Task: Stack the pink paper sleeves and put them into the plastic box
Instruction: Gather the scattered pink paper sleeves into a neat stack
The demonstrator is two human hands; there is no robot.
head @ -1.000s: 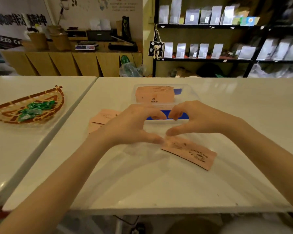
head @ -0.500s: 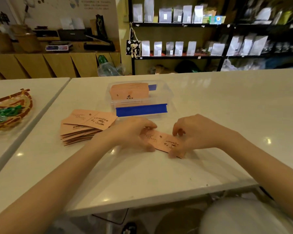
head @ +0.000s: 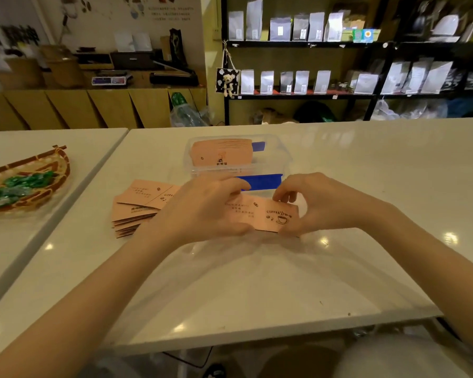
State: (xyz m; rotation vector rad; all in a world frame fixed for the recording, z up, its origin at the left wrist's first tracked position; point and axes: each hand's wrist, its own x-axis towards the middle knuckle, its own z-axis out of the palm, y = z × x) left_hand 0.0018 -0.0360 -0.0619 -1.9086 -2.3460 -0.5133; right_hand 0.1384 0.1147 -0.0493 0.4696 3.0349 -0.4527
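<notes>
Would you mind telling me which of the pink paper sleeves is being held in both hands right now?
The sleeve with the coffee-cup print, between the left hand and right hand; the others lie piled or boxed.

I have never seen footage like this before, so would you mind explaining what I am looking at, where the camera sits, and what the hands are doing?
There is no machine here. The camera is worn on a person's head and looks forward and down, so the two bare arms reaching in from the bottom are the wearer's own. The left hand and right hand hold one pink paper sleeve between them, just above the white table; it has a coffee cup printed on it. To the left lies a loose pile of sleeves. Behind the hands stands a clear plastic box with blue clips, with sleeves already inside. On the neighbouring table, far left, is a woven basket holding green wrapped items. Shelves of pouches line the back wall.
</notes>
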